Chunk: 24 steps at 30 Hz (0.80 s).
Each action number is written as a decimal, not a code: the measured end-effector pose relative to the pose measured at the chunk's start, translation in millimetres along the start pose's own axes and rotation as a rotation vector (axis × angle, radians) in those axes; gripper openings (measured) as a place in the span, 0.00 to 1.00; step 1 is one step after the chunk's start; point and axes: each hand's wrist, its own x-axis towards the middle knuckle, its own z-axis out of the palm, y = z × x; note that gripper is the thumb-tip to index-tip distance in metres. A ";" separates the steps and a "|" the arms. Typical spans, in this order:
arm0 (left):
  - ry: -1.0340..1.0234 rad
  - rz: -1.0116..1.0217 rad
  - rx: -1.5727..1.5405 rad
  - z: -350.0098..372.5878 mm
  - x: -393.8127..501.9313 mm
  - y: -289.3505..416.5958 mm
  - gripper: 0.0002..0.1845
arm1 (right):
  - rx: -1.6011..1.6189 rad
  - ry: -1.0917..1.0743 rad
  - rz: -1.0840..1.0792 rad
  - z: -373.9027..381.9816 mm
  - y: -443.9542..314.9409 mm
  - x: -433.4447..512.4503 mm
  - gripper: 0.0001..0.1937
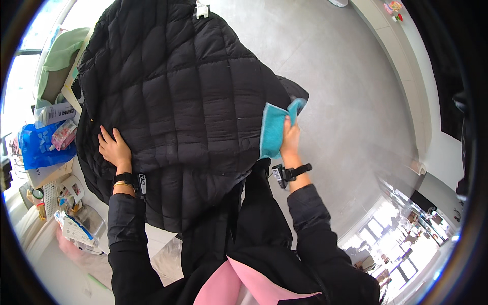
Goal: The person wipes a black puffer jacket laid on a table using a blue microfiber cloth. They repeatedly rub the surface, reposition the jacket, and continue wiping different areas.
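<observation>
A black quilted down jacket (pixel 183 99) is spread out before me, with a white label (pixel 202 10) at its far edge. My left hand (pixel 115 148) rests palm down on its left part, fingers spread and holding nothing. A teal cloth (pixel 273 129) with a pale stitched edge is gripped in my right hand (pixel 291 139). The cloth is at the jacket's right edge, and its upper corner is folded up. Whether it presses on the fabric I cannot tell. What bears the jacket is mostly hidden beneath it.
To the left, a spray can (pixel 55 114), a blue plastic bag (pixel 42 145) and a pink pouch (pixel 64 135) crowd together beside the jacket. Nearer me are a clear container (pixel 93 221) and papers bearing writing (pixel 78 230). Grey floor (pixel 343 99) extends rightward to a pale ledge (pixel 400 72).
</observation>
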 end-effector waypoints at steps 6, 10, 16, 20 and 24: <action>0.078 0.044 0.010 4.4 1.2 -5.3 0.32 | 0.282 0.234 -0.076 -35.6 27.4 -31.9 0.26; 0.085 0.041 0.018 2.7 -1.7 0.3 0.31 | 0.270 -0.329 -0.453 -76.6 -69.5 -28.5 0.41; 0.114 0.029 0.021 5.8 -6.8 1.5 0.33 | -0.213 -0.985 -1.210 53.8 -220.0 -67.1 0.41; 0.037 -0.022 0.064 14.2 -2.1 -7.0 0.33 | -0.479 -0.831 -1.361 198.2 -222.2 -80.5 0.29; 0.016 -0.031 0.074 15.4 -1.5 -10.1 0.31 | -0.319 -0.727 -1.315 231.3 -203.0 -56.3 0.28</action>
